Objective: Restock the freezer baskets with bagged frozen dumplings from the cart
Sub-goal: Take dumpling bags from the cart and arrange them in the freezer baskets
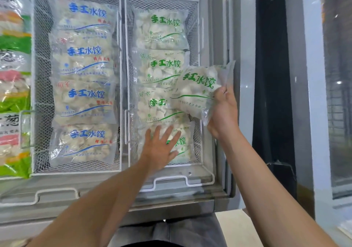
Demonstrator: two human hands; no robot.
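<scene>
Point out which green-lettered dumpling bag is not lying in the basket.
The green-lettered bag gripped by the right hand, tilted above the right basket. The other four lie flat in it; the left hand presses the nearest.

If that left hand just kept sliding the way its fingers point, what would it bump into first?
Probably the green-lettered bag lying just beyond the one the left hand presses, in the same basket; depth is hard to judge.

Dark doorway [270, 75] right of tan board [236, 229]

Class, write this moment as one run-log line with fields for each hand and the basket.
left hand: flat on nearest green-print bag | right hand: grips green-print bag above right basket | step: placing
</scene>
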